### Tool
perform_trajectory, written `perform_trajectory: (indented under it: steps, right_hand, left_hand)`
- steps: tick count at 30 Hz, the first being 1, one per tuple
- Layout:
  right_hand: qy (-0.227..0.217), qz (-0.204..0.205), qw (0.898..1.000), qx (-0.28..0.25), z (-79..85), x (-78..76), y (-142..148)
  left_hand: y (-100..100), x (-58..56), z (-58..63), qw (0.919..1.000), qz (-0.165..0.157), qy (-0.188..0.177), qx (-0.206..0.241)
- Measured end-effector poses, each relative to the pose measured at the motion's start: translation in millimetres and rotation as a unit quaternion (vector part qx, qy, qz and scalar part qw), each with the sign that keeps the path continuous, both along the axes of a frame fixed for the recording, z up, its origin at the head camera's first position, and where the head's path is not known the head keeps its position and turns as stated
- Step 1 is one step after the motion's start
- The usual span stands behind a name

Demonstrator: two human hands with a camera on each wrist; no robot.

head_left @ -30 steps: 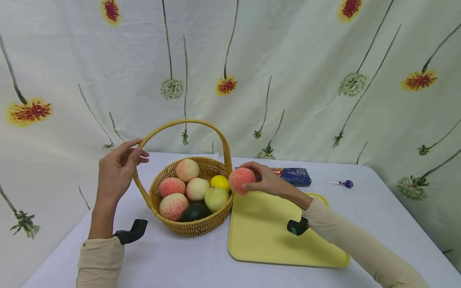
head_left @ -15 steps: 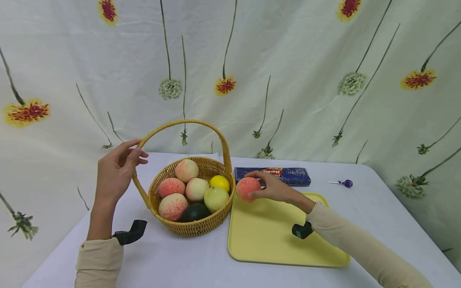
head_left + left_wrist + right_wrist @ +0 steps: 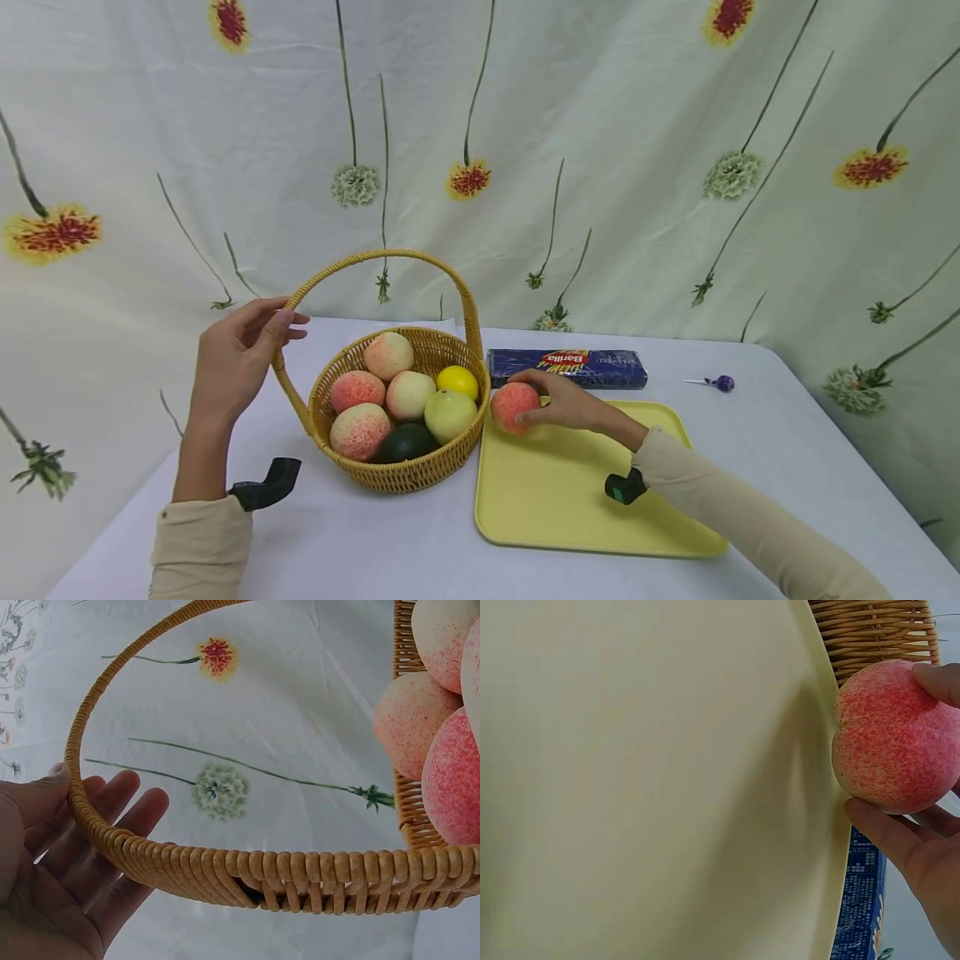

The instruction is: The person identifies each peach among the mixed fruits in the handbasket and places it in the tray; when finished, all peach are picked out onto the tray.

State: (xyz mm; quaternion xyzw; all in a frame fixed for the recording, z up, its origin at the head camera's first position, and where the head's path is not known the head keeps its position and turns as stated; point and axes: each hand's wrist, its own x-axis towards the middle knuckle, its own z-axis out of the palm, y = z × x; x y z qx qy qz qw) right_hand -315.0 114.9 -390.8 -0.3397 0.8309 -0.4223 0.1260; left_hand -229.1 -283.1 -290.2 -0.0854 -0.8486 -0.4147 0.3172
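My right hand grips a pink-red peach between thumb and fingers, over the back left corner of the yellow tray. In the right wrist view the peach overlaps the tray's rim. With thumb on one side and fingers on the other, my left hand holds the handle of a wicker basket on its left side. Inside the basket are several peaches, a yellow lemon, a pale green round fruit and a dark green oval fruit.
A blue Barilla spaghetti pack lies behind the tray. To its right is a purple-wrapped lollipop on the white tablecloth. A flower-print curtain hangs behind the table.
My right hand has carried the peach from the basket's right rim slightly right and down to the tray's back left corner. The left hand stays at the handle.
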Motion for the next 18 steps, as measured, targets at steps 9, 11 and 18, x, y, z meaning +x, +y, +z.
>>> perform_trajectory:
  steps: [9,11,18]
  right_hand:
    - [0.007,0.009,1.0,0.002,-3.3,-0.7,-0.5]
    - [0.009,0.014,1.0,0.004,-4.3,-0.6,0.3]
    - [0.003,0.017,1.0,0.008,-7.3,-0.9,2.3]
  left_hand:
    - [-10.2,2.2,-0.3,0.9992,-0.036,-0.016,0.01]
    - [-11.0,2.8,-0.1,0.9987,-0.044,-0.019,0.015]
    - [-11.4,4.5,0.6,0.9981,-0.048,-0.029,0.024]
